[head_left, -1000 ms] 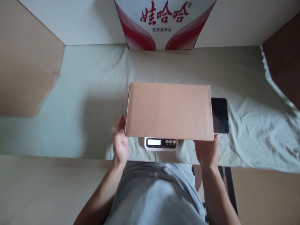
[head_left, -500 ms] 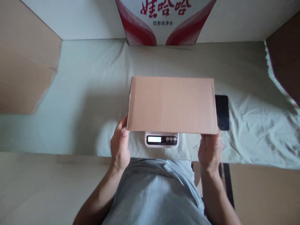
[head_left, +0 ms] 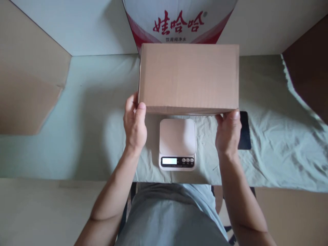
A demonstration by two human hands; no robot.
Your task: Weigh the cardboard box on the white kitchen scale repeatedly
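Note:
Between my two hands is a plain brown cardboard box (head_left: 189, 77), held up above the table. My left hand (head_left: 135, 124) grips its lower left corner, thumb on the front edge and fingers behind the side. At the lower right corner, my right hand (head_left: 229, 131) holds the box with the thumb at the edge; its other fingers are partly hidden underneath. Nearer to me than the box, a white digital kitchen scale (head_left: 177, 138) lies on the cloth with nothing on its platform. Its display is lit, but I cannot read any figures.
A black phone-like slab (head_left: 245, 131) lies beside my right hand, partly covered by it. Behind the box stands a white and red carton (head_left: 179, 20) with Chinese lettering. Large cardboard panels rise at left (head_left: 30, 75) and right (head_left: 307, 68). A wrinkled pale green cloth (head_left: 102, 136) covers the table.
Both hands have moved the cardboard box away from me, toward the back carton. The scale's platform, hidden before, now shows. The view has shifted slightly.

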